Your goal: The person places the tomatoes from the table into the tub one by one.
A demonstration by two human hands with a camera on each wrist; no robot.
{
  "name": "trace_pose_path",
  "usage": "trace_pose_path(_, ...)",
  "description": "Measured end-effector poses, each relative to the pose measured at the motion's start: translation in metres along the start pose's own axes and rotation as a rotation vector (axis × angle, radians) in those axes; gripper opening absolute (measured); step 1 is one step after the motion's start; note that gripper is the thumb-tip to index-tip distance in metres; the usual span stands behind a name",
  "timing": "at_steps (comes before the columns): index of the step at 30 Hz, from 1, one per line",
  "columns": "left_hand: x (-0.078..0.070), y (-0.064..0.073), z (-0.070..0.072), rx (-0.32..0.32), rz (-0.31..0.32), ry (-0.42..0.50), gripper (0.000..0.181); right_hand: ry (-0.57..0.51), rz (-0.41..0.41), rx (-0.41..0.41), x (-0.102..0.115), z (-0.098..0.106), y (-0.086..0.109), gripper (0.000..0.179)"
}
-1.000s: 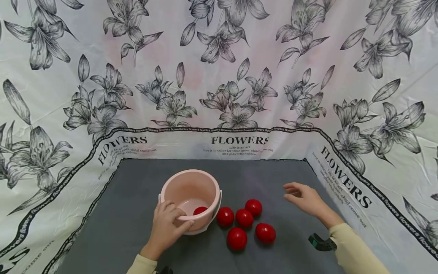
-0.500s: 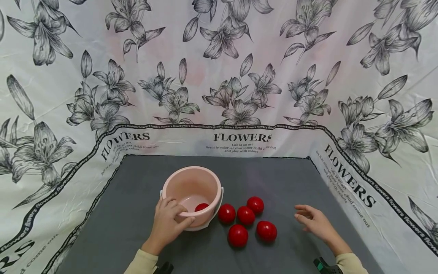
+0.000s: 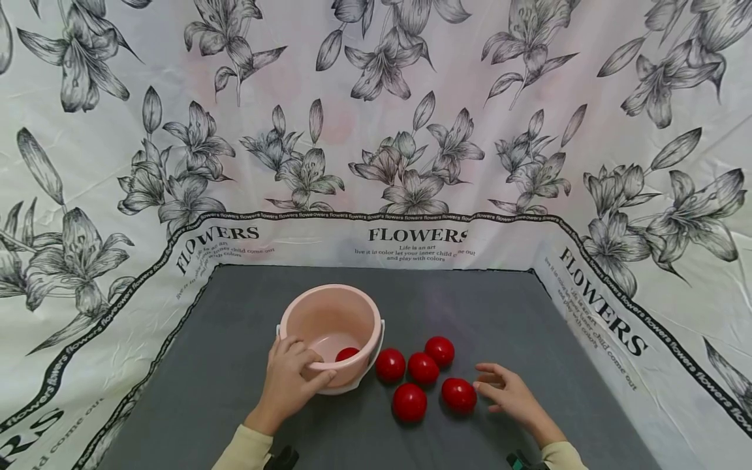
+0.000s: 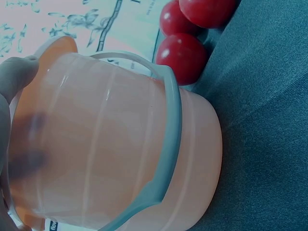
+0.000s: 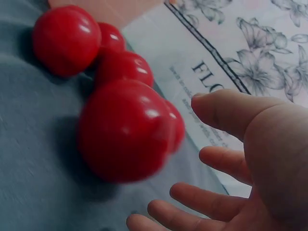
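A pink bucket with a white handle leans slightly on the grey surface, one red ball inside it. My left hand grips its near rim, fingers over the edge into the bucket and thumb outside. Several more shiny, round red balls lie to the bucket's right. The nearest right one, a slightly uneven red ball, is close beside the fingertips of my right hand. In the right wrist view that hand's fingers are spread, with nothing between them and the thumb.
Another red ball lies in front, with a red ball close to the bucket, and others just behind. A flower-printed white cloth rises around the back and sides of the grey surface.
My right hand first drew back toward me and right, then moved left to the nearest right ball. My left hand stays on the bucket rim. The head view has shifted slightly.
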State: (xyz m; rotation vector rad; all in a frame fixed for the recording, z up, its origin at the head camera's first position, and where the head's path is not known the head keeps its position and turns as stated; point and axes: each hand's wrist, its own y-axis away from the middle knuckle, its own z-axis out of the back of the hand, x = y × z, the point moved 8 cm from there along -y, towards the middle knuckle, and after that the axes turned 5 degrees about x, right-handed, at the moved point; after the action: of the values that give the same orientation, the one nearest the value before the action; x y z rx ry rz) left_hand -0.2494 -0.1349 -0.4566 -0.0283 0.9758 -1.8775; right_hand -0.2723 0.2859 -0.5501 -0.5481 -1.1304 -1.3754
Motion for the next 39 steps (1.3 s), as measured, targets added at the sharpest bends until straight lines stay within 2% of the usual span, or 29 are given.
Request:
trace_pose_path(6,0.0,0.001,0.0,-0.005,-0.006,0.004,0.024,0.018,0.023,0.042,0.002,-0.02,-0.009,0.061)
trace_pose_path(12,-0.002,0.002,0.001,-0.014,-0.009,0.011,0.023,0.039,0.026,0.072,0.001,-0.03,-0.012,0.059)
trace_pose_path(33,0.001,0.001,0.001,-0.011,0.014,0.009,0.024,0.028,0.024,0.031,0.007,-0.035,-0.015,0.05)
trace_pose_path(39,-0.001,0.001,0.002,-0.024,0.0,0.015,0.024,0.031,0.023,-0.013,0.01,-0.026,-0.013,0.047)
